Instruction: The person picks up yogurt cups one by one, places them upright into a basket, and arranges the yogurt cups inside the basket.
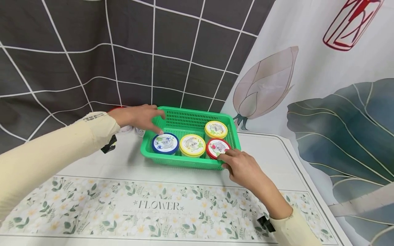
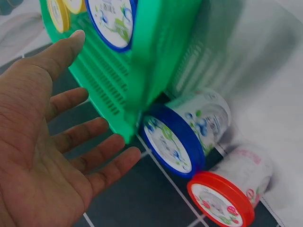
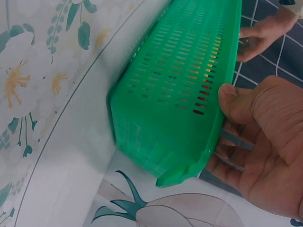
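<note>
A green plastic basket on the table holds a blue-lidded tub, two yellow-lidded tubs, one in front and one behind, and a red-lidded tub. My left hand is spread over the basket's left end, fingers apart, thumb near the blue lid. Its palm is bare in the left wrist view. At the front right corner, my right hand grips the basket rim. The right wrist view shows its thumb outside the rim and the other fingers across it, partly hidden.
Left of the basket stand another blue-lidded tub and another red-lidded tub, mostly behind my left arm in the head view. A dark gridded cloth hangs right behind the basket. The floral table runner lies in front.
</note>
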### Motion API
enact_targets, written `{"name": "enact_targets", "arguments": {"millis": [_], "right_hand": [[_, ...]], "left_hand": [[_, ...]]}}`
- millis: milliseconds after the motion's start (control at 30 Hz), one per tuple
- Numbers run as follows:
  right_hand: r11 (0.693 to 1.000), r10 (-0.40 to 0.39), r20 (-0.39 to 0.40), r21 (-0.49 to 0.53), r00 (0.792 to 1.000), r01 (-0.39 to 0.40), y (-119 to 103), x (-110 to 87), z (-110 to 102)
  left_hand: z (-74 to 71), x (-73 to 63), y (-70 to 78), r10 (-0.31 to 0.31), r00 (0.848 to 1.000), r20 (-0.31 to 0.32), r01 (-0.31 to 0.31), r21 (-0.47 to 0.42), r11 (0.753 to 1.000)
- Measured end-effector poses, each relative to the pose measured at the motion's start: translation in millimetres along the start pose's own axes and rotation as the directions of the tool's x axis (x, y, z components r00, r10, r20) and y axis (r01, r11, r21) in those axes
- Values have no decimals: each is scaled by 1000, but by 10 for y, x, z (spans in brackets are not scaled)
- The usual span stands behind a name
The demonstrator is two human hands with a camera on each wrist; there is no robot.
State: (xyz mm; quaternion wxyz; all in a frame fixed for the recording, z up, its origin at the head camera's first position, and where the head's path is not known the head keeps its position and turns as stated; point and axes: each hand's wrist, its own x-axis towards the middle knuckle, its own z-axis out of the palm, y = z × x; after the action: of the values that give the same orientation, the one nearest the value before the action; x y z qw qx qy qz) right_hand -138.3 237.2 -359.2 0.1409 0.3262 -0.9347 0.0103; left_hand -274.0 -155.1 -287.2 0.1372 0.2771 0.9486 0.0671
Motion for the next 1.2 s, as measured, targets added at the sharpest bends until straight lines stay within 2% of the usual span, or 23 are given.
{"name": "enact_targets", "arguments": {"millis": [500, 900, 1200], "right_hand": [[1000, -7, 4, -11, 1000, 7, 15, -6, 16], [1000, -3, 7, -13, 1000, 3, 14, -8, 9], [1000, -6, 7, -9, 1000, 6, 9, 1, 3]], "left_hand": [[-13, -114, -380, -109, 994, -28, 109, -23, 994], [-1, -169, -754, -211, 977, -29, 210, -21, 977], [6, -181, -926, -285, 958, -19, 285, -25, 958]]}}
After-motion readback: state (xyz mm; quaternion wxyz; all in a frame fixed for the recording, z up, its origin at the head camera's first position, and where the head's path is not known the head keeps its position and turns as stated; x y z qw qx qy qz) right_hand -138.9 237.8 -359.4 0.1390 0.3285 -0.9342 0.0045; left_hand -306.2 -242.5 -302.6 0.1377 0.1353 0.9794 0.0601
